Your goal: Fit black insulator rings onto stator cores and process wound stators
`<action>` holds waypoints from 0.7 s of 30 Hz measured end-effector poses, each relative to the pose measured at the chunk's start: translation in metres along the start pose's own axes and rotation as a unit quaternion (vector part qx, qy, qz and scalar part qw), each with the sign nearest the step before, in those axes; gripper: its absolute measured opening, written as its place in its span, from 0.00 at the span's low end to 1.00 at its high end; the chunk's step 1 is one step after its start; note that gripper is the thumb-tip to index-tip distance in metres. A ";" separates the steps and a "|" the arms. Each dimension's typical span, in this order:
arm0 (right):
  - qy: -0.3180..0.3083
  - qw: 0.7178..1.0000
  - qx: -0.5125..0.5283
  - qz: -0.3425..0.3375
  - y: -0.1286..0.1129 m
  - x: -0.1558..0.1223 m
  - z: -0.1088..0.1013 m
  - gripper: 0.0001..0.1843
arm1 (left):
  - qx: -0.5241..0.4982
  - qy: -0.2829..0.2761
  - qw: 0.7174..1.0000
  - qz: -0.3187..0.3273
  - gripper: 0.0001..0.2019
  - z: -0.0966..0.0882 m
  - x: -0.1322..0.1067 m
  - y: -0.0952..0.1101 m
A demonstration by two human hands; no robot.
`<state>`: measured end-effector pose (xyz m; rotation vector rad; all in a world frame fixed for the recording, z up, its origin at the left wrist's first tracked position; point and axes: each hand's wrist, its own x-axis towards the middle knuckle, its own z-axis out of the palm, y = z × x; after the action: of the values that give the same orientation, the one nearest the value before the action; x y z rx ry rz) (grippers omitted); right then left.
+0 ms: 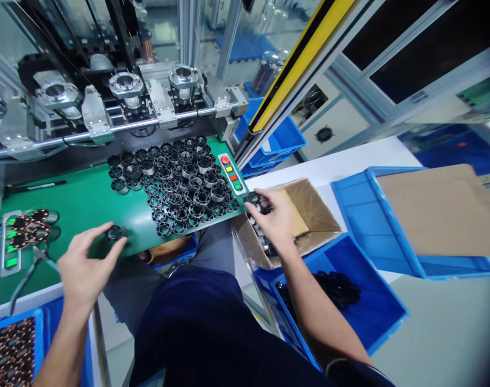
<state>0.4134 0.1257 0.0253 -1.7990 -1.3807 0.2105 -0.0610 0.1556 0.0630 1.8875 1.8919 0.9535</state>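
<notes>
My left hand (84,263) is over the front of the green work surface (81,196). Its thumb and fingers close around a small dark motor stator core (115,232). My right hand (278,217) pinches one or more dark ring-shaped parts (253,199), partly hidden by the fingers, above the left edge of a cardboard box (321,223). Between the hands, many stator cores with black toothed end rings (196,184) stand packed together on the green surface, some stacked higher than others.
Pliers (37,258) lie left beside copper-wound stators (33,228). A button panel (232,174) sits at the right corner. Machine fixtures (126,85) line the back, with a yellow post (293,70) to the right. Blue bins (377,322) stand right; a blue tray (39,344) of wound stators is lower left.
</notes>
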 end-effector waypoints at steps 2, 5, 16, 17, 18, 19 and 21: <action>-0.016 1.000 -0.006 0.006 0.008 -0.001 0.010 0.27 | 0.060 -0.003 0.998 0.031 0.22 0.007 -0.004 -0.004; -0.026 1.000 -0.011 0.008 0.013 -0.002 0.013 0.28 | 0.091 0.043 0.993 0.056 0.23 0.011 -0.016 -0.011; -0.041 0.972 0.037 -0.228 -0.106 0.188 -0.002 0.20 | 0.031 0.006 0.992 0.122 0.24 -0.038 0.164 0.086; -0.053 0.964 0.031 -0.258 -0.126 0.222 0.010 0.20 | 0.027 -0.001 0.991 0.133 0.25 -0.037 0.201 0.106; -0.068 0.958 0.019 -0.277 -0.144 0.256 0.025 0.20 | 0.031 -0.003 0.989 0.141 0.26 -0.032 0.236 0.125; -0.088 0.955 -0.007 -0.284 -0.161 0.286 0.041 0.20 | 0.038 -0.002 0.988 0.147 0.26 -0.025 0.268 0.140; -0.134 0.947 -0.090 -0.279 -0.185 0.336 0.074 0.21 | 0.064 -0.035 0.988 0.134 0.28 -0.006 0.321 0.160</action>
<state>0.3651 0.4605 0.2207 -1.4797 -2.1027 0.0257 0.0284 0.4505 0.2454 2.2635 1.7244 0.8443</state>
